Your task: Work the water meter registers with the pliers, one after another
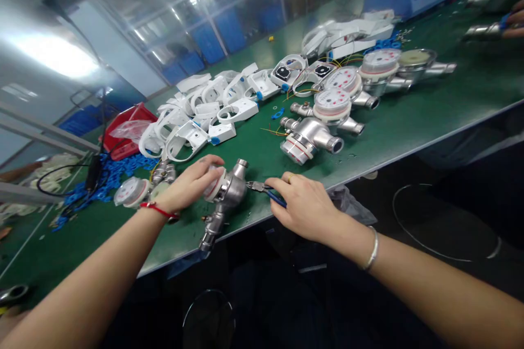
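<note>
Heap of little blue bits [118, 172] lay far left on green table [257, 147], red bin [123, 128] just behind. White ring parts [248, 108] sat piled past that. Left hand [196, 181], red string on wrist, held metal meter [235, 188] by its round top; meter lay tipped over near table's front edge. Pliers [277, 197] pointed at meter's side; I couldn't tell if tips touched. Right hand [305, 207] was curled around pliers' blue handles. More meters [333, 101] stood right, one tipped. Other person's hand [516, 20] showed far right.
</note>
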`<state>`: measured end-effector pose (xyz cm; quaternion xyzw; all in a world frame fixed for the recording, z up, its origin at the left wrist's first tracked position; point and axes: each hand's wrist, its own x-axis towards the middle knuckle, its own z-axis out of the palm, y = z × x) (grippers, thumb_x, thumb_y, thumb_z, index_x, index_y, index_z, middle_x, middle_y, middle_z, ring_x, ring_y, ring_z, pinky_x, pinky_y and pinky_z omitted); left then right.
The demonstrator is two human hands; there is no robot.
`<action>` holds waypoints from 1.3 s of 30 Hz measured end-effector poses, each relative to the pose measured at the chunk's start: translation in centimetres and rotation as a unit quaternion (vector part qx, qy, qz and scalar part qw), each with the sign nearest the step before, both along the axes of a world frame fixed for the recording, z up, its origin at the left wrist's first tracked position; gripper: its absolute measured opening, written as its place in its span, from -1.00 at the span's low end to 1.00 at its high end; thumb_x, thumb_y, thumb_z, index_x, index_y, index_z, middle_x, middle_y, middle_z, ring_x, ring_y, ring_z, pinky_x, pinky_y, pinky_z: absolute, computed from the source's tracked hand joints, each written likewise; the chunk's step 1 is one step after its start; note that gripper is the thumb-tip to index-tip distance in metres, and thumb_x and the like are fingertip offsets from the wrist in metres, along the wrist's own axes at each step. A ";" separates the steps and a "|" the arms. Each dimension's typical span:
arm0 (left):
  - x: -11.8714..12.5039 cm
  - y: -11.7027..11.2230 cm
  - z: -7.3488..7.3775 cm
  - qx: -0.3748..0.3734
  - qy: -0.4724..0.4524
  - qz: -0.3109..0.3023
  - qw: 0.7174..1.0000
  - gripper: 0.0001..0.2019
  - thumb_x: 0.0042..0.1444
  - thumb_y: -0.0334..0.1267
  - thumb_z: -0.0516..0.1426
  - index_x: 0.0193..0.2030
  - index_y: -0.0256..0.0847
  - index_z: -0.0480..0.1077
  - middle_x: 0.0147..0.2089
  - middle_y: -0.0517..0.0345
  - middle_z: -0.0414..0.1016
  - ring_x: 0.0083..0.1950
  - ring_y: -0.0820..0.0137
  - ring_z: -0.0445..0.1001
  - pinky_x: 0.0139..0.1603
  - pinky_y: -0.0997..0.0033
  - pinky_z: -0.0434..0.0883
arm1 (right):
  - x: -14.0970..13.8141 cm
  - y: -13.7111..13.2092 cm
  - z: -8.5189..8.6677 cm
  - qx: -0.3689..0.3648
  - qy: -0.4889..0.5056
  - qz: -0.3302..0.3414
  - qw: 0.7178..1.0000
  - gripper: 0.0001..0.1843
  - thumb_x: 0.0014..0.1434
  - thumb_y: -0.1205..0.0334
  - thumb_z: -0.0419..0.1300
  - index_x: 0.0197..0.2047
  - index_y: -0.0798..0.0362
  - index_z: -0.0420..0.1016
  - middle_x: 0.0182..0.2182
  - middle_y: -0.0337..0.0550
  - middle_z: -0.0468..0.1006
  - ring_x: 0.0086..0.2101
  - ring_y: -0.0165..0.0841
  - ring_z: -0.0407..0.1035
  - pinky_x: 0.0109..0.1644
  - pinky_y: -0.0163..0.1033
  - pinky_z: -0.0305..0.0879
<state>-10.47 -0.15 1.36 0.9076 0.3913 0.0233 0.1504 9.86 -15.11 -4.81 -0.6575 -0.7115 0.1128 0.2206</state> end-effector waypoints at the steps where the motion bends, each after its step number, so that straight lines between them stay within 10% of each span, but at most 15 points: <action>1: -0.6 -0.3 -0.4 -0.026 -0.048 0.011 0.998 -0.54 0.18 0.11 -0.11 -0.08 -0.23 0.32 -0.07 0.02 0.42 -0.05 0.19 0.38 0.02 0.18 0.31 | -0.4 0.2 -0.2 0.002 0.002 0.001 1.000 -0.68 0.19 0.19 0.02 0.01 -0.05 0.36 -0.26 -0.14 0.42 -0.26 -0.26 0.36 -0.30 -0.24 0.19; 7: -2.4 -2.3 -2.4 -0.028 -0.200 0.001 0.979 -0.54 0.13 0.01 0.03 0.07 -0.24 0.24 0.06 0.00 0.33 0.04 0.19 0.32 0.03 0.25 0.29 | -1.1 1.5 0.8 0.047 -0.021 0.031 0.998 -0.67 0.16 0.18 0.06 0.01 -0.07 0.39 -0.30 -0.14 0.42 -0.28 -0.23 0.36 -0.33 -0.23 0.18; 15: -2.3 -1.7 -3.6 0.135 -0.173 -0.079 0.972 -0.68 0.25 -0.17 -0.09 0.03 -0.30 0.26 -0.01 -0.03 0.36 0.02 0.27 0.34 0.06 0.30 0.30 | -0.3 3.9 2.8 0.047 -0.078 0.069 0.993 -0.71 0.13 0.15 0.10 -0.07 -0.09 0.47 -0.33 -0.13 0.48 -0.35 -0.23 0.40 -0.41 -0.26 0.08; 32: -1.6 -1.3 -3.4 0.161 -0.169 -0.133 0.963 -0.74 0.24 -0.21 -0.07 -0.04 -0.31 0.26 -0.10 -0.05 0.36 -0.06 0.28 0.36 -0.01 0.29 0.33 | 0.2 7.2 6.4 -0.006 -0.164 0.147 0.975 -0.70 -0.02 0.27 0.18 -0.17 0.00 0.57 -0.38 0.01 0.53 -0.31 -0.08 0.43 -0.34 -0.17 0.24; 39: -2.3 -1.4 -4.1 0.179 -0.174 -0.083 0.965 -0.69 0.27 -0.18 -0.15 -0.03 -0.30 0.26 -0.08 -0.04 0.37 -0.04 0.26 0.36 -0.01 0.28 0.34 | -0.5 6.1 2.4 -0.029 0.046 0.088 0.995 -0.60 -0.01 0.22 0.14 -0.06 -0.22 0.52 -0.41 -0.22 0.56 -0.38 -0.26 0.42 -0.38 -0.28 0.19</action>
